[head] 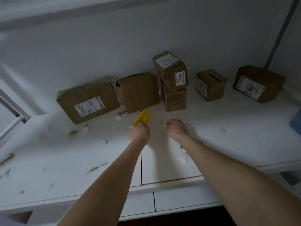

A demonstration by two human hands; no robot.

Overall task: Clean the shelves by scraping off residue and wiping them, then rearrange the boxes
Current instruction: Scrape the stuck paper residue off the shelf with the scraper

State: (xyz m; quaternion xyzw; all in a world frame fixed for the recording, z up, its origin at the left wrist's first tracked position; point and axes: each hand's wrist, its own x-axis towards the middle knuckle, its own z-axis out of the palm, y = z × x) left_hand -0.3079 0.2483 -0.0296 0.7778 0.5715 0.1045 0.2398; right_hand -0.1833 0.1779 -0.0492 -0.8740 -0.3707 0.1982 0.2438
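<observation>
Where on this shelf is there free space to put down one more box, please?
The widest bare patch of the shelf lies front right, between the right hand and the blue object, with one residue spot. Back left is crowded: the labelled flat box, the plain box and the stack stand close together.

Dim, cool light; plain white back wall [91, 51] across the far side, grey upright post [281, 31] at far right, white frame rail [13, 103] at left, dark brown area [179, 220] below, nearest.
</observation>
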